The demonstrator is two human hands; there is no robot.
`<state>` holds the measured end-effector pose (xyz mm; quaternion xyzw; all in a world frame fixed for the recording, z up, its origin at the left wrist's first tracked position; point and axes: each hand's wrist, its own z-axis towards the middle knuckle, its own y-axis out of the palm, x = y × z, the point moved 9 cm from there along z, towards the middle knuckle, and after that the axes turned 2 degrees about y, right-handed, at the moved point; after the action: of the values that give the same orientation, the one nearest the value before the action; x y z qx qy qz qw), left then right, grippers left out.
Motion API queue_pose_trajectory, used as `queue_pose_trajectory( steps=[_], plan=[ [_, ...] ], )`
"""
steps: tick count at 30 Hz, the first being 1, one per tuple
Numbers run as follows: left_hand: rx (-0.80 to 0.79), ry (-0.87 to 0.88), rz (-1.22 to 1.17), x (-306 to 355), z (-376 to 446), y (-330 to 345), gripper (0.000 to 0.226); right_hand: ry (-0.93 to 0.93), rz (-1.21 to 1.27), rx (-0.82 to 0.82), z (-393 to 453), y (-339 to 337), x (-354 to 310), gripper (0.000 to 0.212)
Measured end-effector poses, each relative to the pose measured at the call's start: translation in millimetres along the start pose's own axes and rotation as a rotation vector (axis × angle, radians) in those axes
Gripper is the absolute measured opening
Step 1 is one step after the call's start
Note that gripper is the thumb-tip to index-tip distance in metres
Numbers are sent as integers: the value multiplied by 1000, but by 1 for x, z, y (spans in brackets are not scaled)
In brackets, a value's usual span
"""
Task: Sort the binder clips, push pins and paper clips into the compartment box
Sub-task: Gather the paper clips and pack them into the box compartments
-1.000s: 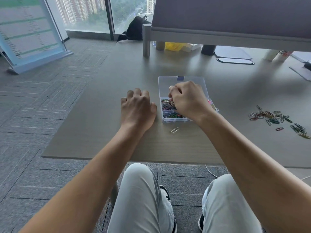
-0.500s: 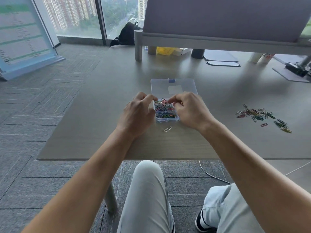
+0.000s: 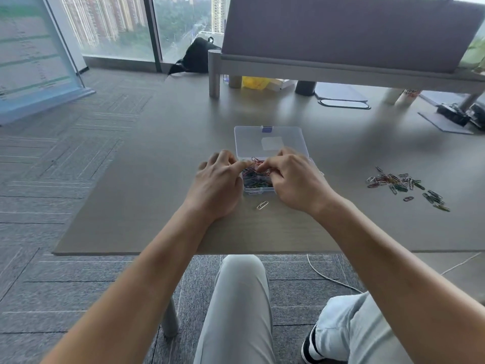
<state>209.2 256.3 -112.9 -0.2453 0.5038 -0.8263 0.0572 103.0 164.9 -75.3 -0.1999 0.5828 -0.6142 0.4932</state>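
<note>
Clear compartment box (image 3: 270, 143) | both hands (image 3: 217, 185) pinching paper clips (image 3: 256, 177) | loose pile (image 3: 404, 185) right

1. A clear plastic compartment box (image 3: 270, 143) is set open on the table, its lid laid flat on the far side.
2. Its near left compartment is filled with coloured paper clips (image 3: 256, 177).
3. A single white paper clip (image 3: 262, 205) is seen just before the box.
4. A loose heap of paper clips (image 3: 404, 183) is scattered well to the right.
</note>
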Motion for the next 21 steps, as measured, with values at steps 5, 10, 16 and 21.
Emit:
queue_pose_trajectory(
  steps=[5,10,16,21],
  plan=[
    [4,-65,-97,1,-7,-8,49,-3,109,153,-12,-9,7,29],
    [95,-94,-170,26,-53,-21,32,23,234,311,-51,-18,31,23],
    [-43,-31,151,75,-88,-2,56,100,286,405,-90,-29,59,24],
    [-120,-44,261,105,-90,16,68,209,284,485,-126,-44,100,22]
  ],
)
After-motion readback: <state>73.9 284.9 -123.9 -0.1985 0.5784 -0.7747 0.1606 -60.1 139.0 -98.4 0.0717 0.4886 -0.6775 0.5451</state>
